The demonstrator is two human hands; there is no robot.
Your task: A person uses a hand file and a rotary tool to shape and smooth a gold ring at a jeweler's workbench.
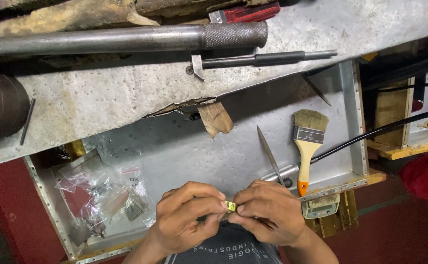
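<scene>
My left hand (184, 215) and my right hand (267, 212) meet low in the middle of the head view, over the front edge of a metal tray (355, 122). Between the fingertips of both hands sits a small yellowish-green piece (231, 206), pinched from both sides. Most of that piece is hidden by my fingers. A thin grey file (270, 154) lies in the tray just beyond my right hand.
A paintbrush (307, 146) with a yellow and orange handle lies at the tray's right. Clear plastic bags (101, 193) of small parts fill the left. A long steel bar (126, 39) with a knurled end rests on the grey bench above. A black cable (385, 129) crosses at right.
</scene>
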